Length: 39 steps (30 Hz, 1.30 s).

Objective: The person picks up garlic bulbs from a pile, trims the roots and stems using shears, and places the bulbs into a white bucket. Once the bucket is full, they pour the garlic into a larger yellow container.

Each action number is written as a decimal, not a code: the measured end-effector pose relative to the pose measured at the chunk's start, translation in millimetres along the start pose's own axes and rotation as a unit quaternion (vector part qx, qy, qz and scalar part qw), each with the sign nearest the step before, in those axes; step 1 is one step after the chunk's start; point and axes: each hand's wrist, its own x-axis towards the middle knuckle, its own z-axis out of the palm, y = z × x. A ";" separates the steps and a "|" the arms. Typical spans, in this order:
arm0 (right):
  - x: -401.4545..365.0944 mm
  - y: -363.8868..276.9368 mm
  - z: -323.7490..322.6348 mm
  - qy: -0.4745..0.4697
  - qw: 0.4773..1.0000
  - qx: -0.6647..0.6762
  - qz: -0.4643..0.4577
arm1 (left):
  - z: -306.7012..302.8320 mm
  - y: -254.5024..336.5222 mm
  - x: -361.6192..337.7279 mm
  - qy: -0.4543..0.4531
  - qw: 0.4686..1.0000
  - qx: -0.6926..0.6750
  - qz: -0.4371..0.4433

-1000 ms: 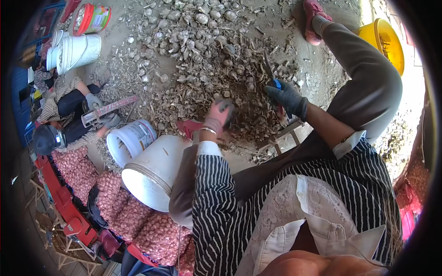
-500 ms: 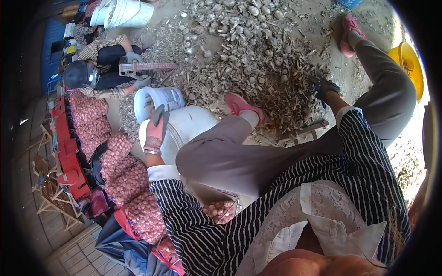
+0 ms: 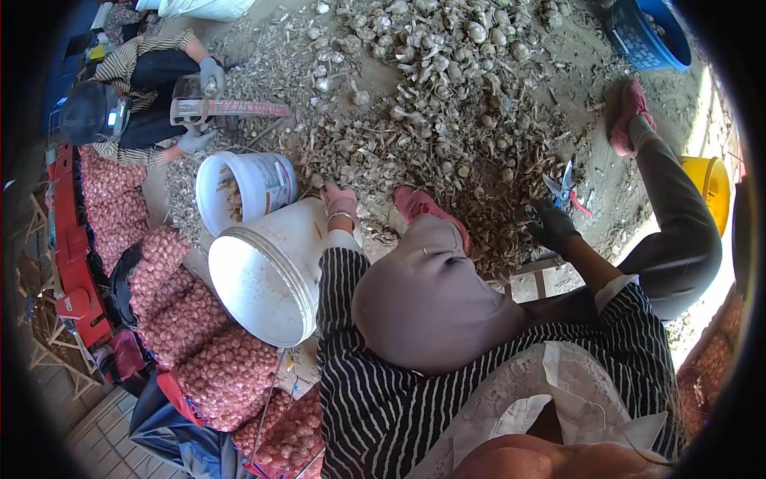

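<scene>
My left hand (image 3: 341, 201), in a pink glove with grey fingertips, is at the far base end of a large white bucket (image 3: 263, 279). The bucket lies tipped, its mouth facing me and to the left. Whether those fingers grip the base is hard to see. My right hand (image 3: 552, 227), in a dark glove, is open with its fingers apart over the dry debris. Just beyond it lie pruning shears (image 3: 565, 191) with red and blue handles, not touching the hand. A heap of garlic bulbs and dry stalks (image 3: 471, 104) spreads ahead of my feet.
A second white bucket (image 3: 239, 191) stands beyond the tipped one. At the left, a co-worker (image 3: 152, 88) sits holding a pale slatted tool. Net sacks of garlic (image 3: 187, 311) line the left. A blue tub (image 3: 650, 36) and a yellow bucket (image 3: 706, 188) are at the right.
My left hand has moved from the bucket's side near its rim to its base, and the bucket's mouth now turns toward me. My right hand has come away from the shears.
</scene>
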 end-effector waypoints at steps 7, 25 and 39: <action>28.1 -47.4 14.4 0.066 0.993 -0.055 -0.083 | 12.9 -31.1 110.9 0.053 0.993 0.052 -0.091; 119.9 -17.8 4.8 0.102 0.960 -0.187 -0.182 | 3.9 29.9 -20.7 -0.174 0.716 -0.675 -0.050; 168.0 -60.1 -23.1 0.075 0.978 -0.170 -0.091 | 78.9 4.2 -38.3 -0.123 0.930 -0.218 0.271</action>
